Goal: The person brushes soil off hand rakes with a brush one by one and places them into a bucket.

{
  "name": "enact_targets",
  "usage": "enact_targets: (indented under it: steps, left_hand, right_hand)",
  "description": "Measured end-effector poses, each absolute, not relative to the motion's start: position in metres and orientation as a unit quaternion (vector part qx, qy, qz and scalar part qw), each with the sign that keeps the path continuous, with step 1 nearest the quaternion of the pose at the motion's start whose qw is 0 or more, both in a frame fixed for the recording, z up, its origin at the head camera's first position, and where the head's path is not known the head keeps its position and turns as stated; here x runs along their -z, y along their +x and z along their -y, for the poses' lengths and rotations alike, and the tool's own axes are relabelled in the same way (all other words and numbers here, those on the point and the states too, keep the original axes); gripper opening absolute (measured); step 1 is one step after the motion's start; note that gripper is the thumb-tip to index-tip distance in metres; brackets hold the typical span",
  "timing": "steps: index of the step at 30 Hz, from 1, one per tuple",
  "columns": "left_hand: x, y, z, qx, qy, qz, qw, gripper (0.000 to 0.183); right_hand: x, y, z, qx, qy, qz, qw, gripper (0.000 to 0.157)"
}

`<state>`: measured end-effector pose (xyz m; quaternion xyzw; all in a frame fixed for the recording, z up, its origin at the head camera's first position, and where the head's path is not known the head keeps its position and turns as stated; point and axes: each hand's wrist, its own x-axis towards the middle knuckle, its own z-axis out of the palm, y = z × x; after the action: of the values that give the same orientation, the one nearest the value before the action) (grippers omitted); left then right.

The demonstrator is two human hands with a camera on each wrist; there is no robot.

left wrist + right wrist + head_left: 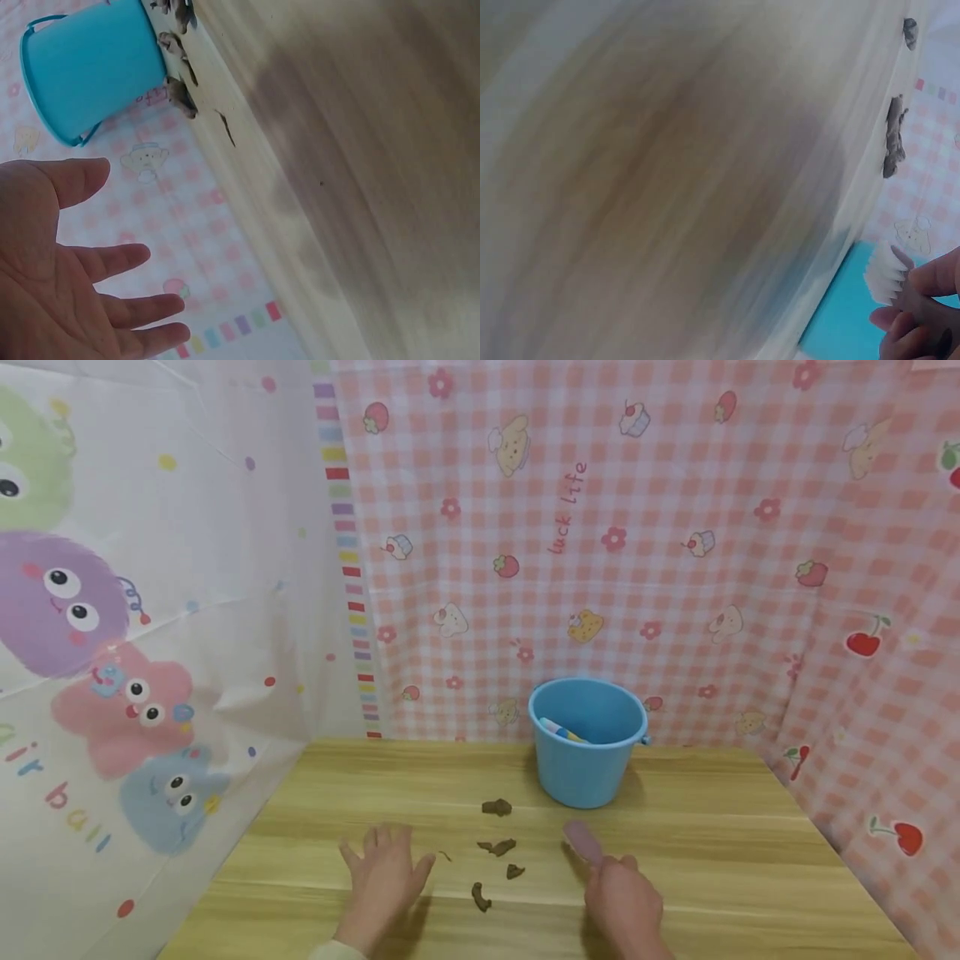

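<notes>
My right hand (624,902) grips a small brush with a pale purple back (584,842); its white bristles (886,276) show in the right wrist view. The brush head is just above or on the tabletop, to the right of several brown, irregular clumps (497,807) of unclear material. My left hand (384,875) has its fingers spread and holds nothing, to the left of the clumps. Between that hand and the clumps lies a thin brown sliver (445,856). In the left wrist view, the left palm (45,300) and straight fingers are apart from the clumps (180,97).
A light blue bucket (577,777) stands near the table's back edge, behind the brush. Inside it leans a blue, white and yellow object (562,731), mostly hidden. Pink checked cloth (570,568) hangs behind the wood-grain table (720,860), a cartoon-print sheet (247,677) to the left.
</notes>
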<state>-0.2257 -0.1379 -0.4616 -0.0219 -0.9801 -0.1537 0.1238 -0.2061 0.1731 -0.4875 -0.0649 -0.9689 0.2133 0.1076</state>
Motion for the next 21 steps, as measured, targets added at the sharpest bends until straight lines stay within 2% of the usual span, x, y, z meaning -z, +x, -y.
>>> enact_targets:
  steps: [11, 18, 21]
  left_hand:
    - [0.47, -0.221, 0.128, 0.149, -0.026, 0.981, 0.124, 0.057]
    - [0.476, -0.219, 0.13, 0.158, -0.032, 0.979, 0.121, 0.057]
    - [0.476, -0.216, 0.134, 0.166, -0.024, 0.98, 0.11, 0.056]
  right_hand:
    - [0.491, -0.213, -0.16, -0.171, -0.079, 0.98, 0.057, 0.024]
    - [0.484, -0.218, -0.147, -0.151, -0.075, 0.986, -0.01, 0.024]
    - [0.485, -0.221, -0.135, -0.143, -0.05, 0.988, -0.008, 0.028]
